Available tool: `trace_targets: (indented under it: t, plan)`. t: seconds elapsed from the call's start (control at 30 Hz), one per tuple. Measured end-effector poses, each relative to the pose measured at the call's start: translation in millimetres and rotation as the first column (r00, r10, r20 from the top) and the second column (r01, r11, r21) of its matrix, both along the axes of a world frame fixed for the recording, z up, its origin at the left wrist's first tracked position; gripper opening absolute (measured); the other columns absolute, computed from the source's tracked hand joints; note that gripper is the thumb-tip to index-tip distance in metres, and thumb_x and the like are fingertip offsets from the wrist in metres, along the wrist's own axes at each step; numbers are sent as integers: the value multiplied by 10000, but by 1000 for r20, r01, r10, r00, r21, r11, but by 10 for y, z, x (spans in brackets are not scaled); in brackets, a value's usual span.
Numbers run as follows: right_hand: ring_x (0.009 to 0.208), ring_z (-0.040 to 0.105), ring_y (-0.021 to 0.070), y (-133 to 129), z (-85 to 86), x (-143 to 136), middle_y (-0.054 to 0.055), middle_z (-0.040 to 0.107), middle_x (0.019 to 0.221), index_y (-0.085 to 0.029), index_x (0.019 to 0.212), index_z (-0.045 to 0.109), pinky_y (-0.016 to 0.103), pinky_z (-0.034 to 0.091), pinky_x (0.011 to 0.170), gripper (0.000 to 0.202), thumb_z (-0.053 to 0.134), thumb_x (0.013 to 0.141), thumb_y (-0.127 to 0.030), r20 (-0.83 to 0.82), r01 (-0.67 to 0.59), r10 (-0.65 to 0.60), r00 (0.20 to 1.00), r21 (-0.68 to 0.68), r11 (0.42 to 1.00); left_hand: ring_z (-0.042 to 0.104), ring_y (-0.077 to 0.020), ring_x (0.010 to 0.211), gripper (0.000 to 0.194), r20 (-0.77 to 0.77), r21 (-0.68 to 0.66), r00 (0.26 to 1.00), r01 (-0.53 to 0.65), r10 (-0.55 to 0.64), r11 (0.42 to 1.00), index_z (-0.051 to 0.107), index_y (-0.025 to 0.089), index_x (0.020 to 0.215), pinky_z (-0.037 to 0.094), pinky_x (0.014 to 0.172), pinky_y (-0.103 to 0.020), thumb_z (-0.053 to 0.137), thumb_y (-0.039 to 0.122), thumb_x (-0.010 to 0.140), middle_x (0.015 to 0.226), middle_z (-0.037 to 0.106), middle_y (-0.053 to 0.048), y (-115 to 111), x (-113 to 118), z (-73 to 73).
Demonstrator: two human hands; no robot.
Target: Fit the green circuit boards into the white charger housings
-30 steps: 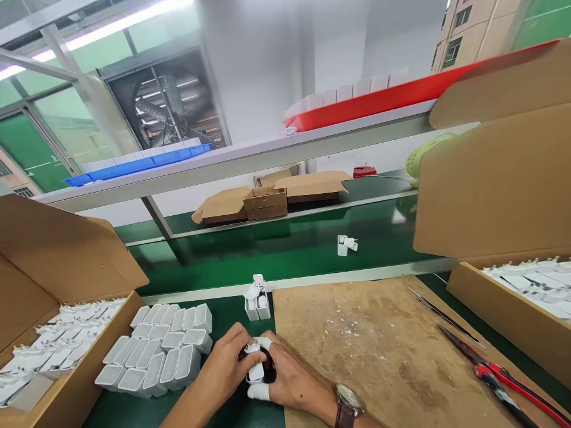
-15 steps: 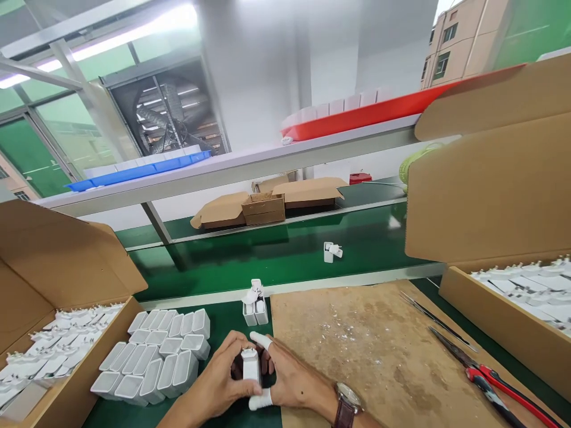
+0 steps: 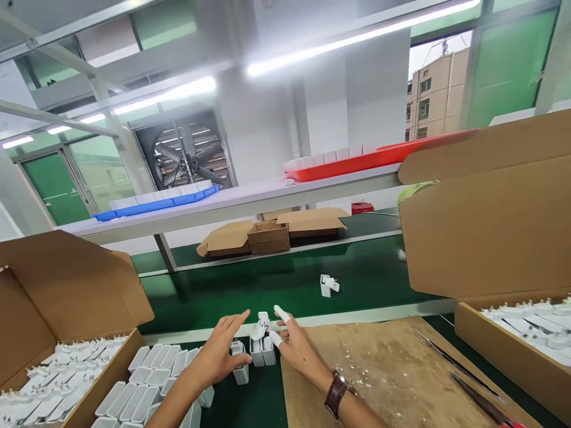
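My left hand [image 3: 220,351] has its fingers spread, with the thumb over a small white plastic case [image 3: 241,373] that stands on the green surface. Just right of that case is a cluster of white cases [image 3: 257,355] with loose white lids or parts on top. On the cluster's other side is my right hand [image 3: 297,351], fingers apart, white covers on two of its digits. Rows of open white plastic cups [image 3: 141,375] stand left of my left forearm, which hides some of them. Whether either hand touches the cluster is hard to see.
Cardboard boxes of white parts stand at left [image 3: 127,361] and right [image 3: 473,333]. Tweezers [image 3: 459,365] and red-handled pliers [image 3: 482,401] lie on a brown board [image 3: 379,380]. Another white case [image 3: 328,286] sits on the green belt [image 3: 200,303]. A shelf [image 3: 250,202] crosses above.
Both hands have let go of the white case, which now stands beside the cluster. My hands have moved forward and apart, and the view has tilted upward.
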State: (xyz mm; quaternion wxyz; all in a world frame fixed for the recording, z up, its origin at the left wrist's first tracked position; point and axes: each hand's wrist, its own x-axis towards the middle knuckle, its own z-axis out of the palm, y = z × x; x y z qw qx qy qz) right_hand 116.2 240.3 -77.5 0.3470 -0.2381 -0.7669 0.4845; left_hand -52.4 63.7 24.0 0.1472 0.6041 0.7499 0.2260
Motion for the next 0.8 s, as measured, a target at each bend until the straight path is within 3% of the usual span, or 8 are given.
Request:
trace_targets:
  t: [0.1,0.17,0.23,0.4,0.6,0.8]
  plan:
    - [1108,686,283,120,57,-156,135,692,1344,-196,1429,647,427,590,952,644,634,788,-256,-22,-45,44,999,-12,999,435,-331,1538,568,-57,53,996,77,-74,996,694,304,1317,333,1282,-566,806,75,810,1613,578,-65,169,41,-51]
    - [1099,715,289,164,68,-223,124,756,1251,-197,1256,741,420,596,955,506,627,764,-242,-35,-77,76,996,-30,997,465,-359,1522,362,-74,57,993,96,-92,994,746,251,1040,350,1260,-601,799,10,775,1574,623,-73,237,62,-147]
    - [1086,742,296,172,61,-247,124,796,1164,-195,1131,767,420,602,957,394,607,777,-262,-53,-101,98,994,-53,993,490,-357,1512,281,-74,65,993,101,-96,993,712,224,910,371,1252,-582,809,2,767,1564,634,-86,268,71,-246]
    - [1035,772,277,107,32,-178,101,820,1077,-209,1026,755,392,609,937,307,577,792,-297,-106,-162,153,983,-74,984,602,-322,1382,241,-55,106,996,72,-66,992,657,220,820,428,1190,-480,854,88,778,1383,738,-100,267,94,-336]
    - [945,764,265,64,80,-83,62,811,946,-207,924,735,372,596,870,276,549,720,-203,-103,-204,200,974,-37,978,665,-289,1171,291,-18,79,1000,-10,11,997,663,217,1067,502,1044,-411,798,173,812,1190,729,-79,313,103,-262]
    - [865,711,235,15,151,-51,48,768,908,-205,865,698,317,551,775,119,602,794,-204,-16,-174,175,984,48,984,663,-273,1219,317,14,47,1000,-6,5,999,687,229,983,494,1053,-352,824,98,729,1299,713,-74,393,27,-289]
